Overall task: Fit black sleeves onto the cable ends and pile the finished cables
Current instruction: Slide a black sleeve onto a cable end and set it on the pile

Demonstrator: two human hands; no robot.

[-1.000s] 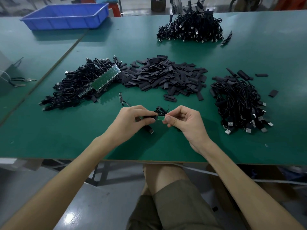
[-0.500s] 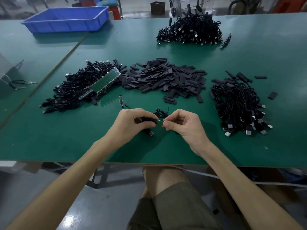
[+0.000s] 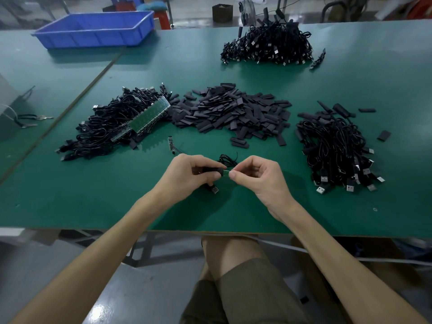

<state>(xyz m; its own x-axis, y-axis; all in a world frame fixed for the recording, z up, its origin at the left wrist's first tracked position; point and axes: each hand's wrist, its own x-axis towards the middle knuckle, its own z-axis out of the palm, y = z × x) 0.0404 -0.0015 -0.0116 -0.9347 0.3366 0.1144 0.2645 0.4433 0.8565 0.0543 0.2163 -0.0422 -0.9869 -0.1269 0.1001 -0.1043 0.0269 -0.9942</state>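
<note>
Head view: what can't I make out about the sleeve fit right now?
- Head view: how far the black sleeve sits over the cable end; fingers of the left hand cover most of it.
- Head view: the cable end's green tip, too small and pinched by the right hand.
- Head view: the USB plug under the left hand, partly hidden by it.

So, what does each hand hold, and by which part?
The left hand grips the flat black sleeve between thumb and fingers; the right hand pinches the tip of the cable's small green board.
</note>
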